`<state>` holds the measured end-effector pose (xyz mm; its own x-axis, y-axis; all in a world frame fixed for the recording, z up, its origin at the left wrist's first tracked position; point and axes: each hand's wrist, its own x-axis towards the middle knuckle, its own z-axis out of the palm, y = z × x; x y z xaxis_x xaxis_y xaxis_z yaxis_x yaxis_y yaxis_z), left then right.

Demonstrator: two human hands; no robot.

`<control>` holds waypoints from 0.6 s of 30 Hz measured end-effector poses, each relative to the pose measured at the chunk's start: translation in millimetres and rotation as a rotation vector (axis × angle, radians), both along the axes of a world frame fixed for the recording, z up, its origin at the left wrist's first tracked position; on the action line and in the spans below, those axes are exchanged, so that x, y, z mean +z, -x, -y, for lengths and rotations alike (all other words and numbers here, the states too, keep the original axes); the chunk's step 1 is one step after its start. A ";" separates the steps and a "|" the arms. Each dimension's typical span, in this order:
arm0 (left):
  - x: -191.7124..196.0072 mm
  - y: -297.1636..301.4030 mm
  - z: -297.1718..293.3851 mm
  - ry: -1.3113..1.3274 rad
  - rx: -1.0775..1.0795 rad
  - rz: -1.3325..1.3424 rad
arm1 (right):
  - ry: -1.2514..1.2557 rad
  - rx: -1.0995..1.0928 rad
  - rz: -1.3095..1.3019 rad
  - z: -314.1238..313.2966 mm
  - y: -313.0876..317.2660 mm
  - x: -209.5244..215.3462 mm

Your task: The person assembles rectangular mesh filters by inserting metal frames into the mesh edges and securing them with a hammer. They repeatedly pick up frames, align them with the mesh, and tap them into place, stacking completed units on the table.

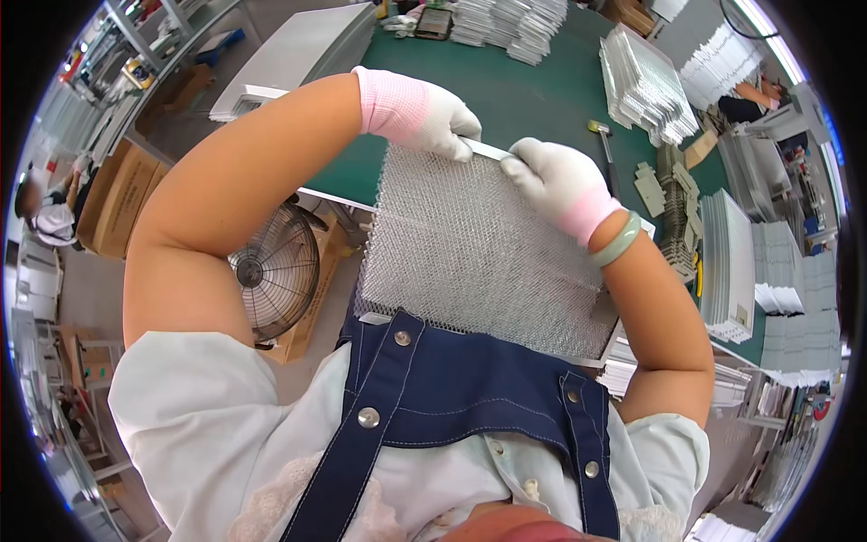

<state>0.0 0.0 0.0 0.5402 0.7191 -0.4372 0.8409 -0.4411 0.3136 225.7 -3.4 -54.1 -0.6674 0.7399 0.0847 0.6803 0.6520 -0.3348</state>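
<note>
White strip [490, 150] edging mesh panel [488, 244], twelve o'clock
Left hand [424, 116] and right hand [557, 179] are pinching it, fingers curled; printed carton [131, 199] toward nine.

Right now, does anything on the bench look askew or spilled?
The silvery panel stack beyond the hammer looks askew: its edges sit staggered, not flush. I see no spill around the mesh panel.

No label, number or sign can be read.

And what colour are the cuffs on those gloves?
The cuffs are pink, while the rest of the gloves is white; the head view shows it best.
</note>
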 end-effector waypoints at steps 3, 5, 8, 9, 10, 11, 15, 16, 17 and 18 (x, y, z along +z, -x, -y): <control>-2.6 9.4 7.1 0.018 0.008 0.029 | -0.096 0.000 0.070 3.1 6.3 -4.9; -22.8 18.1 9.3 -0.015 -0.007 0.067 | -0.007 0.015 0.154 2.5 12.4 -4.2; -38.8 15.1 18.4 -0.283 -0.014 0.004 | -0.196 -0.021 0.091 5.9 14.7 -18.5; -41.3 11.8 24.2 -0.376 -0.014 -0.043 | -0.171 -0.010 0.062 6.8 13.3 -19.9; -52.6 15.8 25.4 -0.502 -0.074 -0.002 | -0.146 0.000 0.032 7.2 11.1 -21.0; -57.9 16.4 25.6 -0.467 -0.060 0.008 | -0.121 0.009 0.003 7.2 9.0 -21.9; -64.8 7.2 16.2 -0.341 -0.004 0.017 | 0.182 0.011 -0.009 -1.8 -0.6 -21.6; -65.2 4.6 12.7 -0.363 0.003 0.003 | 0.103 0.035 -0.060 -5.2 -4.3 -29.1; -65.9 2.9 9.4 -0.385 0.008 -0.009 | 0.024 0.057 -0.109 -9.1 -8.7 -33.0; -69.0 6.2 7.6 -0.433 0.008 0.025 | -0.063 0.033 -0.206 -16.6 -14.4 -32.2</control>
<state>-6.2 -7.6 -69.0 0.5404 0.8374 -0.0814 0.8394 -0.5299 0.1210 240.0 13.2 -86.4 -0.6547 0.7072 0.2671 0.5802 0.6965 -0.4222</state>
